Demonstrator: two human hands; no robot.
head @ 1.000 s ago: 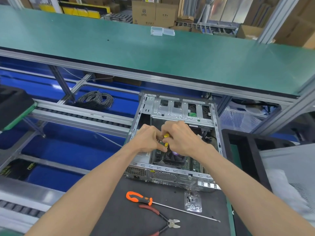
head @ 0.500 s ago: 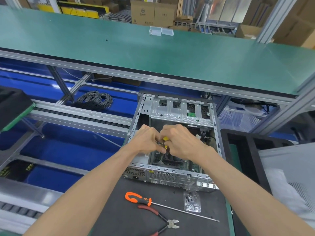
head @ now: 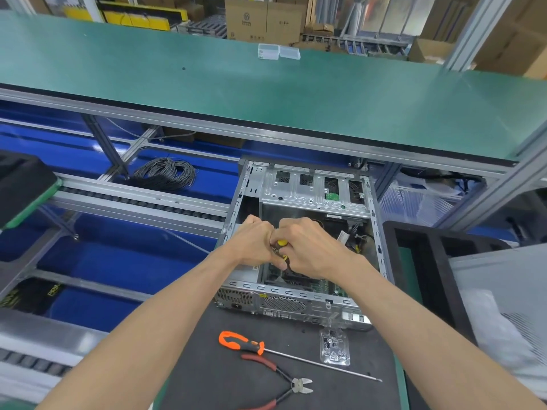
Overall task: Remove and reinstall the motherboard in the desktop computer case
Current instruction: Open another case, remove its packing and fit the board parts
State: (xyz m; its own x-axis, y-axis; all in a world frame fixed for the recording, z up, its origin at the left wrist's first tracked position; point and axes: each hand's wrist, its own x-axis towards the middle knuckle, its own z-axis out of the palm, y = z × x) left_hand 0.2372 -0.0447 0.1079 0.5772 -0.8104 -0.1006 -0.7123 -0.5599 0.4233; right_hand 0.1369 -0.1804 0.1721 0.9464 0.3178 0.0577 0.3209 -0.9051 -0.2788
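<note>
The desktop computer case [head: 299, 199] is open on top, bare grey metal, and it lies on a dark mat [head: 207, 365] under both hands. Inside it, below the hands, a small part of the green motherboard [head: 327, 287] shows. The left hand [head: 254, 247] and the right hand [head: 310, 250] are pressed together over the case, fingers curled around a yellow-and-black tool handle [head: 281, 244]. Which hand really grips it I cannot tell, and the tip is hidden by the fingers. Most of the board is covered by the hands and forearms. Nearer to the person than the hands lie an orange screwdriver [head: 245, 344], red cutting pliers [head: 284, 380] and a clear plastic piece [head: 334, 347]. Far left of the left hand is a coil of black cable [head: 164, 174].
</note>
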